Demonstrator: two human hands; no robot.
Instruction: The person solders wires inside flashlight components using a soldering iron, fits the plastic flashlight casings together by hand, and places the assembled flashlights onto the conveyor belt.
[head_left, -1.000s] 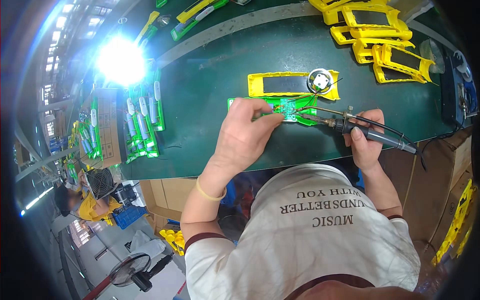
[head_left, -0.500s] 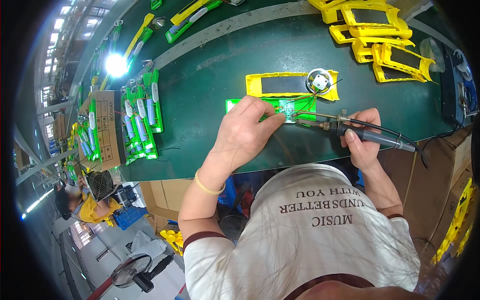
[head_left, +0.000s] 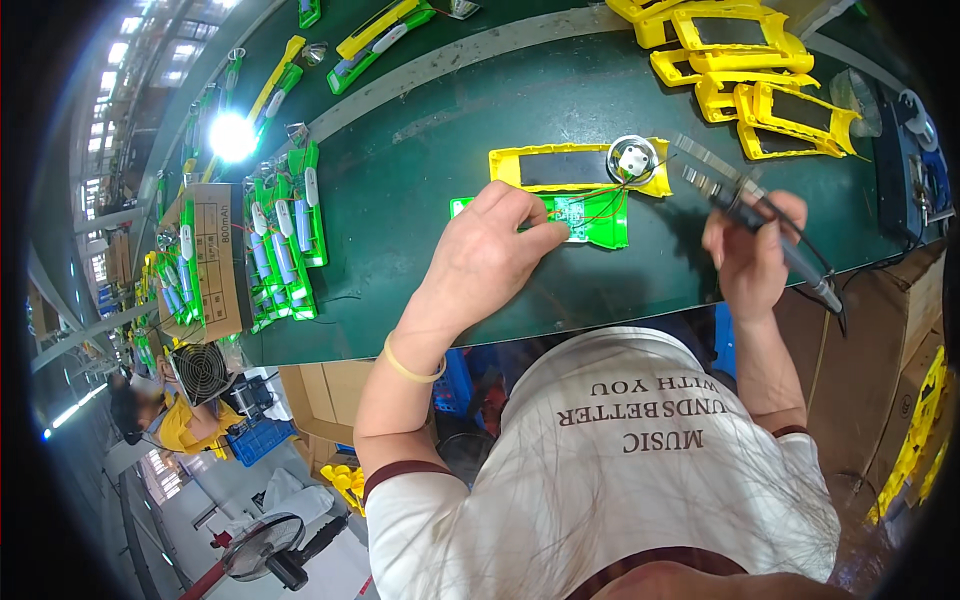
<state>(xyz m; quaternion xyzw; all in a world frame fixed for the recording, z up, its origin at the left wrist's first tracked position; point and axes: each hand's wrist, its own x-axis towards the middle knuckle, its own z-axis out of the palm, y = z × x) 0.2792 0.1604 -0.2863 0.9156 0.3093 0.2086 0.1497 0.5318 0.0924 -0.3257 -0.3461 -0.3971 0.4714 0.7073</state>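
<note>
At the far left of the dark green table stands a brown cardboard box, and just beside it lie rows of green plastic shells with white cylinder batteries. A very bright lamp shines above them.

Near the middle, the left hand lies on the green plastic housing with a small circuit board. The grip of this hand is together: thumb and fingertips press down on the left part of the housing and touch the edge of the board. Thin red wires go from the board up to a round silver speaker, which rests on a long yellow plastic frame with a dark window, touching the green housing from behind.

More to the right, the right hand is clamped around the black handle of a soldering iron. The iron is lifted and blurred, its tip in the air to the right of the speaker, apart from the board. Its cable runs down over the table edge. At the far right, near the back, lies a heap of yellow plastic frames.

I think the danger is the hot tip: the left fingers are very near to the solder points, so a small slip could burn them. The thin wires could also melt or tear off if the housing moves under the hand.
</note>
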